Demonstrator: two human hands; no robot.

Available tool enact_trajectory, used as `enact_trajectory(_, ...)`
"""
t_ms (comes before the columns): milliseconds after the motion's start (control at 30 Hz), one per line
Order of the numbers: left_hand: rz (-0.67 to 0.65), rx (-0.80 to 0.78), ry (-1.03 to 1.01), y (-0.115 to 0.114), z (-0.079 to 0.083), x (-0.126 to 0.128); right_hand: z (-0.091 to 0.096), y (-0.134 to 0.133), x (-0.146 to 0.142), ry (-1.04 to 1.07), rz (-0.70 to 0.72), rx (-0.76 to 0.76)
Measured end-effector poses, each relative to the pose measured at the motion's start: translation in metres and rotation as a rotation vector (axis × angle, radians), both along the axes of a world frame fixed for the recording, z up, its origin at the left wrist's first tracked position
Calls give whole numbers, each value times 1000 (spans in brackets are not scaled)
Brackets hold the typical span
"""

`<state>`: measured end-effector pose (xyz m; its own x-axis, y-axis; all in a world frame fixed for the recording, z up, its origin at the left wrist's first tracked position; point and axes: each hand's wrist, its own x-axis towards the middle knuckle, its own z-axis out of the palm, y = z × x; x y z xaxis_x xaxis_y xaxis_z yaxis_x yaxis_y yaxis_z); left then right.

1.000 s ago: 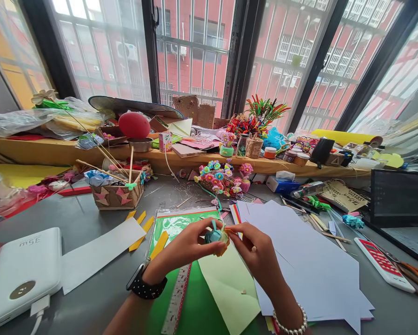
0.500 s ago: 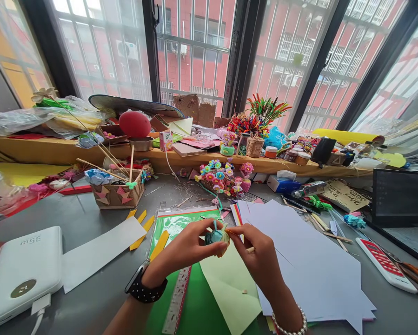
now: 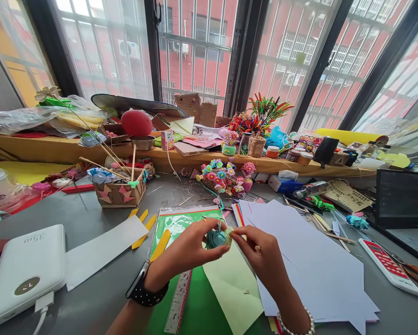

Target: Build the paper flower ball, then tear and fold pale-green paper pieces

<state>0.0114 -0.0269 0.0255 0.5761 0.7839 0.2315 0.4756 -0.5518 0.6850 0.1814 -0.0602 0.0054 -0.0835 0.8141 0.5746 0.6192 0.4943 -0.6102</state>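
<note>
My left hand (image 3: 198, 242) curls its thumb and fingers around a small blue-green folded paper flower (image 3: 217, 238). At the flower's right side, my right hand (image 3: 261, 251) pinches a pale yellow-green paper piece (image 3: 228, 232) between thumb and fingertips. The round end of a thin wooden stick (image 3: 257, 248) pokes out of the right hand; the rest of it is hidden. Beneath both hands lie a light green paper sheet (image 3: 235, 293) and a green plastic folder (image 3: 202, 309). A patterned ruler (image 3: 178, 302) rests on the folder below my left wrist.
White paper sheets (image 3: 313, 270) spread to the right, beside a red-and-white calculator (image 3: 386, 265). On the left are a power bank (image 3: 25, 274), a white strip (image 3: 106, 253), yellow paper strips (image 3: 162, 244) and a cardboard box (image 3: 120, 195). Craft flowers (image 3: 221, 176) stand at the back.
The blue-green flower has turned in my left hand, showing more of its layered side. My right fingers stay pinched at its edge. The camera view has shifted slightly.
</note>
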Motion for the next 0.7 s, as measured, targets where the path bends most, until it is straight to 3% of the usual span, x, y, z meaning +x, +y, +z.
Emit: enact_trajectory(700,60,7,-10,-3,2,3,-9,1,-7,-16,-76,156)
